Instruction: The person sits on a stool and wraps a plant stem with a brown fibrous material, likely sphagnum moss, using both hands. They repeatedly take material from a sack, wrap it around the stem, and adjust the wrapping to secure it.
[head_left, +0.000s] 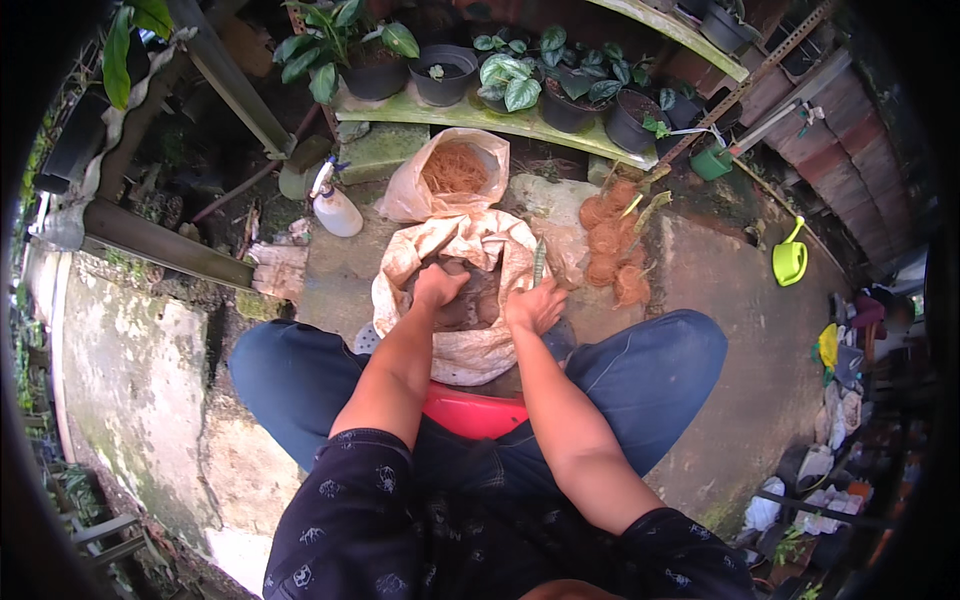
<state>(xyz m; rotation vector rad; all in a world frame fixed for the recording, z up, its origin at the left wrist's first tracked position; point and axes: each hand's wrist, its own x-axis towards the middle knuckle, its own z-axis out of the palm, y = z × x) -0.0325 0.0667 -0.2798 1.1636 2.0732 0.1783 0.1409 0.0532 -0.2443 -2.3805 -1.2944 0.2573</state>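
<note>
A white woven sack (469, 360), stained brown and with its rim rolled down, stands open between my knees. Dark soil (461, 307) shows inside it. My left hand (441, 285) reaches into the sack's mouth with fingers curled over the soil; whether it grips anything is hidden. At the sack's right rim rests my right hand (536, 306), fingers bent. A narrow, banded green leaf (539, 261) rises just beyond those fingers, and I cannot tell if they hold it. Behind the sack sits a clear plastic bag (491, 161) containing brown coconut fibre (454, 169).
A white spray bottle (337, 210) stands left of the bags. Several coir balls (604, 238) lie to the right, with a lime-green watering can (790, 262) farther out. Potted plants (566, 105) line a mossy plank (480, 118) at the back. A red plastic seat (476, 414) shows beneath me.
</note>
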